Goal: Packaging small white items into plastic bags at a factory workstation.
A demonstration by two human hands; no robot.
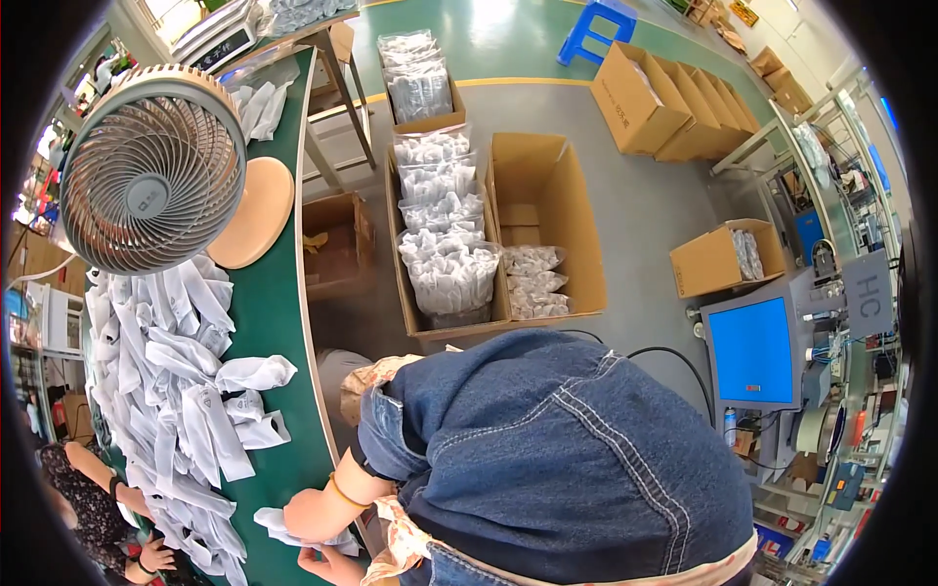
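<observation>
A white, soft-wrapped packet (278, 528) lies at the near edge of the green table. My right hand (318, 515), with a yellow bangle at the wrist, is closed over it from above. Just below, my left hand (332, 565) has its fingers curled against the same packet's near end; the lower picture edge and my arm cut off part of it. What is inside the wrapping is hidden. Beyond my hands, a long heap of similar white packets (181, 391) covers the table's left part. My denim sleeve and body hide much of the lower middle.
A fan (147, 195) on a round base stands on the table (283, 337). Cartons with bagged white packets (445, 269) sit on the floor beside a half-filled carton (547, 195). Another person's hand (156, 555) works at the lower left. A blue screen (750, 352) stands right.
</observation>
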